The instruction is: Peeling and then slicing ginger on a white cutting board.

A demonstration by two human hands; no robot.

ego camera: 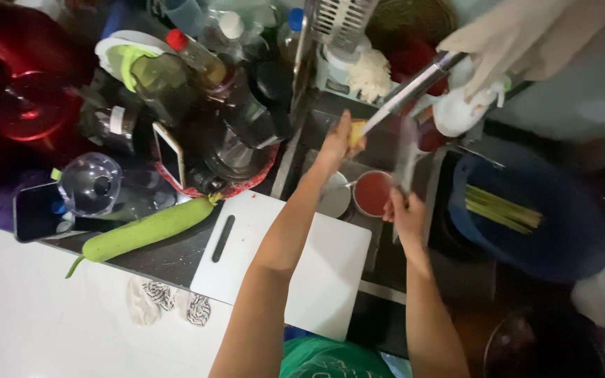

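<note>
My left hand [337, 143] is raised over the sink [316, 115] and grips a small yellow sponge [356, 131] just under the metal faucet [414, 85]. My right hand [405, 211] holds a knife [407, 159] by its handle, the blurred blade pointing up toward the sponge and faucet. Below the hands, inside the sink, lie a red bowl [372, 192] and a round steel lid [335, 197].
A white cutting board [281, 269] lies on the counter edge with a long green gourd [145, 231] to its left. Bottles, jars, a glass [91, 183] and a phone [36, 210] crowd the back left. A blue tub [561, 238] holding green stalks [502, 208] stands at right.
</note>
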